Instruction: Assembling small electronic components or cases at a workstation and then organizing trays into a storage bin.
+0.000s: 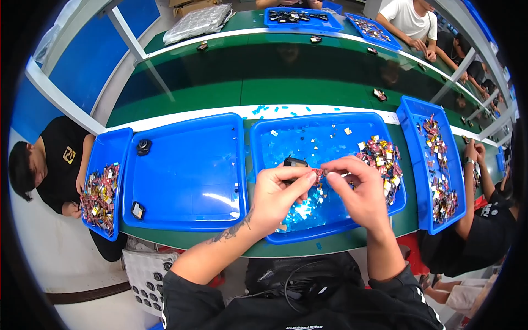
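Fingertips of both hands are meeting at the centre of the frame, pinching a small reddish component (318,175) between them. The left hand (278,199) is also cradling a small black device (295,163) against its fingers, thumb and forefinger pressing together on the near end of the reddish piece. The right hand (357,190) is gripping the other end with thumb and forefinger closed, its remaining fingers curling loosely. The piece is too small to read clearly, but its long axis seems to be running left to right between the two hands, level with the bench.

Both hands are hovering above a blue tray (264,137) in the middle of the frame, probably so that scraps fall inside; its floor is littered with tiny pale and blue offcuts. A heap of red and gold components (382,157) is sitting at the tray's right end, within easy reach of the right hand. Left of centre, a second blue tray (187,170) is holding one black device (143,147) at its upper left corner and a small square part (137,210) at its lower left.

Other people are sitting at the far left, far right and upper right, working at their own trays beside a green conveyor belt (286,77).
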Demonstrator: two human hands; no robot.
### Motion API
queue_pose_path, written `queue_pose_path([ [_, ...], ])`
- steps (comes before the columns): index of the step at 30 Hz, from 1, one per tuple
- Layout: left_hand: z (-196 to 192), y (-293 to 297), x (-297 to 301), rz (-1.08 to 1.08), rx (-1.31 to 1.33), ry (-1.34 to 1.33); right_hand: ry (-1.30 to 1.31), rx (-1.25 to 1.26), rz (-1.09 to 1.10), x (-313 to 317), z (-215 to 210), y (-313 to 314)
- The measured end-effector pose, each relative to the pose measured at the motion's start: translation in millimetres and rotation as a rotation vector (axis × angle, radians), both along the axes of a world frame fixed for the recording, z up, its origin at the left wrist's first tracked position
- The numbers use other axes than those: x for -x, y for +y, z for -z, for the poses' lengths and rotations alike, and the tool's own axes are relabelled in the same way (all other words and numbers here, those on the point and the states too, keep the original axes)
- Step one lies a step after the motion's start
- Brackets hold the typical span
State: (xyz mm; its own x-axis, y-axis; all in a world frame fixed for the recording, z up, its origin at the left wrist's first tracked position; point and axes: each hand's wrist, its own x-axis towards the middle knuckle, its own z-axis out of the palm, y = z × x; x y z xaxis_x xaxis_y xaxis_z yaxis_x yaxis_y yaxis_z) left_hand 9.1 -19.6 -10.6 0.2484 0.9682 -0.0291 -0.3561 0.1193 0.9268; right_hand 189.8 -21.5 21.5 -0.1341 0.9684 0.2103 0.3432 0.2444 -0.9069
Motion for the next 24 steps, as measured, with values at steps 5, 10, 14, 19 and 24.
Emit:
queue_pose_path([
  [5, -0.8, 0.7, -4.2, -0.079, -0.129, 0.144, 0.375, 0.093, -0.018, -4.7, 6.1, 0.4],
  [10, 2.9, -4.0, -6.8, -0.032, -0.368, 0.386, 0.401, 0.180, -0.057, -11.3, -2.6, 0.2],
  [14, 2.9, -3.3, -7.0, 0.035, -0.295, 0.329, 0.385, 0.167, -0.038, -9.6, 0.7, -3.8],
  [19, 3.8, 2.0, -6.0, -0.067, -0.283, 0.362, -0.281, -0.022, 0.063, -32.1, -0.7, -8.9],
  [24, 5.9, 5.1, -3.0, -0.110, -0.286, 0.316, -0.579, 0.026, -0.227, -39.6, -10.9, -12.5],
])
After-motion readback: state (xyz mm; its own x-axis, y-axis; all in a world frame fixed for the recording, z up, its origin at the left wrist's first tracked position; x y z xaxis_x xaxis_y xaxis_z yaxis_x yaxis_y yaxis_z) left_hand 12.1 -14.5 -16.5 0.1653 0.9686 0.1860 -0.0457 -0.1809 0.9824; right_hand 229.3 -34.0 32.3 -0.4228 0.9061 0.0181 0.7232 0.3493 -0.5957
